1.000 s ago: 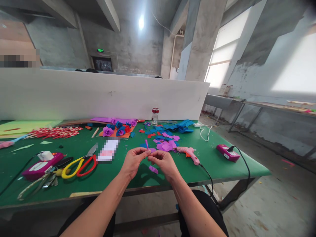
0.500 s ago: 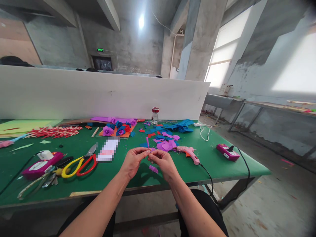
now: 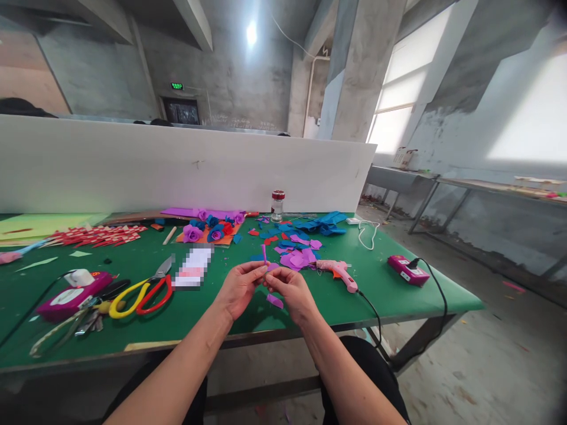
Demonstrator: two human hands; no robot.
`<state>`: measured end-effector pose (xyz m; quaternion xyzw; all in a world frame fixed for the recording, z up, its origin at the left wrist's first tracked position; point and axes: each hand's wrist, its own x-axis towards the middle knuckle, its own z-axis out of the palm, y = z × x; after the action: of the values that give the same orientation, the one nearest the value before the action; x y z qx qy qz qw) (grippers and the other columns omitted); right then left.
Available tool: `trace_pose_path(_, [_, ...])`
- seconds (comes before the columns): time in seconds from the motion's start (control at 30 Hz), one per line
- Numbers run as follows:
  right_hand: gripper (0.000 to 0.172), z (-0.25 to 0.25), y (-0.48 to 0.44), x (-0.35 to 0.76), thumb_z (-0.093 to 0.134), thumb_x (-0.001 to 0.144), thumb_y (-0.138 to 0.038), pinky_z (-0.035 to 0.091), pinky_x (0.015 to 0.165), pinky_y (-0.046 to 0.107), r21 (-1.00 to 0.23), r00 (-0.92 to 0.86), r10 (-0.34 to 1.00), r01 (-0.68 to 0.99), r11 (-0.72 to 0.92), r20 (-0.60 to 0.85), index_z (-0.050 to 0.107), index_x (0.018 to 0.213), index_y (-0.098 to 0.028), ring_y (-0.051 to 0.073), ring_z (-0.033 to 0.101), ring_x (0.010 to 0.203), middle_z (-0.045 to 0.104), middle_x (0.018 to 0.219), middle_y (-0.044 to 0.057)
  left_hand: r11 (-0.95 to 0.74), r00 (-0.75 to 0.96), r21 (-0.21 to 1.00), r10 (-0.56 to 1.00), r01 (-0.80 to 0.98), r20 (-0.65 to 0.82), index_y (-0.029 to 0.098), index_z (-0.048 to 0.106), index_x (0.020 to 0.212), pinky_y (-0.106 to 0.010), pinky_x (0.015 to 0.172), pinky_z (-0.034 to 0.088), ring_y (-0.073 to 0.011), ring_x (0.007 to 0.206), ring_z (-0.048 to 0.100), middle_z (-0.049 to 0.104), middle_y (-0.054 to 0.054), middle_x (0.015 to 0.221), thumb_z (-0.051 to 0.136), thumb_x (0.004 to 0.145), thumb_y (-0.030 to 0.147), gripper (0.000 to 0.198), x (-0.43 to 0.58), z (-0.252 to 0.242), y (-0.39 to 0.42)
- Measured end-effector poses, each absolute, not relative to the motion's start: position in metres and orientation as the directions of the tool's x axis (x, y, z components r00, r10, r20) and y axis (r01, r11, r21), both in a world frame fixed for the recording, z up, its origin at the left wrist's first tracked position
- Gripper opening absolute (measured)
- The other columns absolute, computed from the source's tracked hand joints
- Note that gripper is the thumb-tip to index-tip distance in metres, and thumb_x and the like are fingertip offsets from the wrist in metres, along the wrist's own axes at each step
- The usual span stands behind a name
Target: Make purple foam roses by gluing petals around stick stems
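Fingertips of both my hands meet over the green table. My left hand [image 3: 241, 288] is closed in a pinch on a purple paper piece [image 3: 264, 252], whose narrow rolled end stands up above the fingers. Close against it, my right hand [image 3: 293, 290] also pinches the paper; its lower part is hidden by the fingers. Below the hands lies a loose curved purple petal [image 3: 275, 301]. Just beyond the right hand is a pile of purple paper petals [image 3: 297, 260], with a pink glue gun [image 3: 339, 275] beside it.
Scissors [image 3: 142, 296] with yellow and red handles lie left, near a magenta power box [image 3: 73, 296] and keys. Finished paper roses [image 3: 215, 229], blue paper scraps [image 3: 325, 224] and a glass jar [image 3: 277, 206] are at the back. Another magenta box [image 3: 407, 270] sits right, its cord hanging off the edge.
Both hands stay together on the purple paper, with the right fingers shifting slightly up against the left. The view has moved a little; nothing else on the table differs.
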<state>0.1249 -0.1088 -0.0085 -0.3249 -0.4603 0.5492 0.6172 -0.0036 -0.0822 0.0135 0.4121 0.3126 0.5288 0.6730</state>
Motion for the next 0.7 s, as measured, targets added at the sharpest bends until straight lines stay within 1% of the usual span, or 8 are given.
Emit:
trace_pose_path(0.1, [0.020, -0.0109, -0.1063, 0.1230, 0.079, 0.062, -0.033, 0.039, 0.057, 0.023, -0.897, -0.002, 0.977, -0.398, 0.193, 0.211, 0.068, 0.065, -0.018, 0.009, 0.052, 0.057, 0.063, 0.061, -0.001, 0.140, 0.276, 0.867, 0.961, -0.478, -0.003, 0.011, 0.076, 0.073, -0.025, 0.063, 0.048, -0.0129, 0.064, 0.061, 0.071, -0.006, 0.069, 0.087, 0.052, 0.019, 0.026, -0.0028, 0.0111, -0.0819])
trace_pose_path(0.23, [0.019, -0.0111, -0.1058, 0.1226, 0.079, 0.062, -0.033, 0.038, 0.056, 0.022, -0.899, 0.011, 0.978, -0.392, 0.197, 0.209, 0.067, 0.063, -0.018, 0.008, 0.049, 0.055, 0.063, 0.061, -0.001, 0.158, 0.276, 0.866, 0.961, -0.474, -0.024, 0.010, 0.076, 0.074, -0.025, 0.064, 0.048, -0.0130, 0.065, 0.061, 0.071, -0.006, 0.070, 0.087, 0.051, 0.019, 0.027, -0.0037, 0.0091, -0.0805])
trace_pose_path(0.4, [0.019, -0.0082, -0.1082, 0.1244, 0.078, 0.064, -0.034, 0.038, 0.056, 0.023, -0.909, 0.002, 0.977, -0.366, 0.198, 0.212, 0.068, 0.065, -0.017, 0.009, 0.049, 0.055, 0.064, 0.062, -0.001, 0.154, 0.267, 0.893, 0.963, -0.423, -0.040, 0.011, 0.076, 0.075, -0.021, 0.058, 0.042, -0.0081, 0.058, 0.054, 0.068, -0.004, 0.066, 0.088, 0.050, 0.021, 0.030, -0.0076, 0.0121, -0.0783])
trace_pose_path(0.5, [0.020, -0.0091, -0.1077, 0.1239, 0.078, 0.064, -0.035, 0.038, 0.056, 0.023, -0.925, 0.009, 0.980, -0.329, 0.191, 0.199, 0.069, 0.065, -0.017, 0.009, 0.049, 0.055, 0.064, 0.061, 0.000, 0.106, 0.232, 0.906, 0.973, -0.409, -0.009, 0.012, 0.076, 0.072, -0.021, 0.056, 0.039, -0.0070, 0.057, 0.050, 0.066, -0.003, 0.065, 0.088, 0.049, 0.026, 0.029, -0.0082, 0.0130, -0.0780])
trace_pose_path(0.63, [0.020, -0.0113, -0.1060, 0.1196, 0.078, 0.061, -0.034, 0.038, 0.055, 0.024, -0.925, 0.035, 0.978, -0.320, 0.205, 0.204, 0.067, 0.062, -0.017, 0.010, 0.049, 0.053, 0.064, 0.060, 0.000, -0.001, 0.167, 0.933, 0.984, -0.360, 0.066, 0.014, 0.071, 0.058, -0.022, 0.055, 0.038, -0.0079, 0.054, 0.046, 0.060, 0.000, 0.056, 0.087, 0.049, 0.031, 0.025, -0.0047, 0.0122, -0.0803])
trace_pose_path(0.7, [0.020, -0.0114, -0.1059, 0.1171, 0.078, 0.061, -0.033, 0.038, 0.055, 0.025, -0.920, 0.063, 0.976, -0.327, 0.216, 0.206, 0.066, 0.062, -0.017, 0.010, 0.049, 0.053, 0.064, 0.060, 0.000, -0.029, 0.134, 0.937, 0.988, -0.349, 0.081, 0.015, 0.070, 0.055, -0.022, 0.055, 0.038, -0.0089, 0.054, 0.046, 0.059, 0.001, 0.054, 0.087, 0.049, 0.031, 0.025, -0.0023, 0.0119, -0.0823])
